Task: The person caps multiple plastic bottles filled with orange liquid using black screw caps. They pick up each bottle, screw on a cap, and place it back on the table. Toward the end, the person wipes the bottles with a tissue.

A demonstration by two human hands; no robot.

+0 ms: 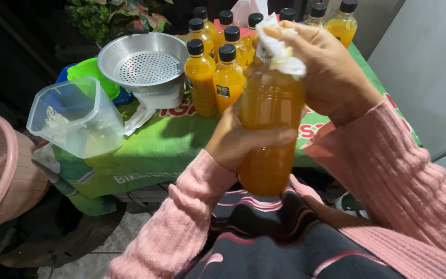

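Bottle (pixel 269 129) of orange drink gripped mid-body by your left hand (pixel 236 142); right hand (pixel 326 67) clenches white tissue (pixel 280 49) over top. Risk: wet plastic slips, tips, spills on lap.

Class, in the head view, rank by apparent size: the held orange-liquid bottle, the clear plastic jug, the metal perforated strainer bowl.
1. Held orange-liquid bottle, though nearness to the camera inflates it.
2-3. Clear plastic jug and metal perforated strainer bowl look alike; no ranking.

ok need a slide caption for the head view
Left hand grips a bottle of orange liquid while the right hand presses a white cloth over its top, capped bottles behind.
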